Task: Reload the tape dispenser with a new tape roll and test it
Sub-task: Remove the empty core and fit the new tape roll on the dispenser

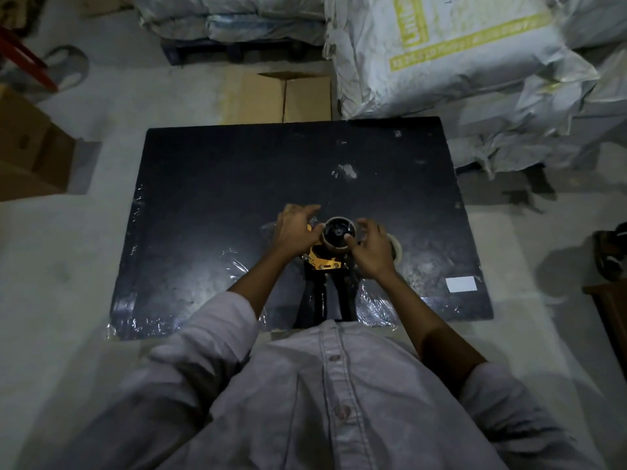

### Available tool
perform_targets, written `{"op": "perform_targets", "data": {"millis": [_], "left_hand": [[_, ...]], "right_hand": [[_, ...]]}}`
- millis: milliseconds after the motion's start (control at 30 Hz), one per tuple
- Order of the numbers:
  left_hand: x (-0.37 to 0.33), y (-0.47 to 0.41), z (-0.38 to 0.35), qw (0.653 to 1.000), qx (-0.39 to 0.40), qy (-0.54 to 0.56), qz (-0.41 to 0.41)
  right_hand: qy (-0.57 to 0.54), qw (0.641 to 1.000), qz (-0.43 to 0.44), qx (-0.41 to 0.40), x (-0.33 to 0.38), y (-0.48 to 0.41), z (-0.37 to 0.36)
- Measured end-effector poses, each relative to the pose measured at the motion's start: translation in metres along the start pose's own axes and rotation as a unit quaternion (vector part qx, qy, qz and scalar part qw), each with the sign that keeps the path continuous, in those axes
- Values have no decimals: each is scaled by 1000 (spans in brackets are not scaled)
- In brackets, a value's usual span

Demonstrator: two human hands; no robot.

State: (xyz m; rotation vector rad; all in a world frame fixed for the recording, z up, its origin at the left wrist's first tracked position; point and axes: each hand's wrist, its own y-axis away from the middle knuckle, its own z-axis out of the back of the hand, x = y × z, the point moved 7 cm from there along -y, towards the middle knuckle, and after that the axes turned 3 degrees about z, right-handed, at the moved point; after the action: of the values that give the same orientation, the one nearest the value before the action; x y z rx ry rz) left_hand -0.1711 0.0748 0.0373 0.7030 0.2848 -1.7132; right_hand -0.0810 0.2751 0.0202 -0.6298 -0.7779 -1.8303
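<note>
The dark worktop (237, 171) is bare across its upper half, with sacks (458, 62) crowding its upper-right corner and open floor at frame left. At mid-frame the yellow tape dispenser (324, 261) stands with a tape roll (338, 232) on its hub. The left hand (297, 228) grips the dispenser's left side; the right hand (371, 247), fingers curled, touches the roll's right edge.

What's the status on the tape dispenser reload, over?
Left hand steadying dispenser. Right hand on the roll at its hub. Second roll behind right hand. Nothing blocking.
</note>
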Motion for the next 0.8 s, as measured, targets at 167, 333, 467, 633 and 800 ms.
{"op": "perform_targets", "data": {"millis": [167, 333, 467, 633, 800], "left_hand": [[0, -38, -37, 988, 132, -79, 12], [3, -47, -58, 979, 198, -35, 37], [17, -43, -66, 979, 188, -21, 77], [39, -33, -80, 971, 195, 51, 131], [64, -27, -96, 973, 145, 72, 164]], "right_hand": [[112, 994, -6, 1, -17, -35, 9], [196, 975, -17, 107, -65, -80, -20], [162, 970, -6, 181, -92, -105, -53], [116, 968, 20, 221, -24, -72, -34], [17, 967, 43, 249, -21, -70, -40]]}}
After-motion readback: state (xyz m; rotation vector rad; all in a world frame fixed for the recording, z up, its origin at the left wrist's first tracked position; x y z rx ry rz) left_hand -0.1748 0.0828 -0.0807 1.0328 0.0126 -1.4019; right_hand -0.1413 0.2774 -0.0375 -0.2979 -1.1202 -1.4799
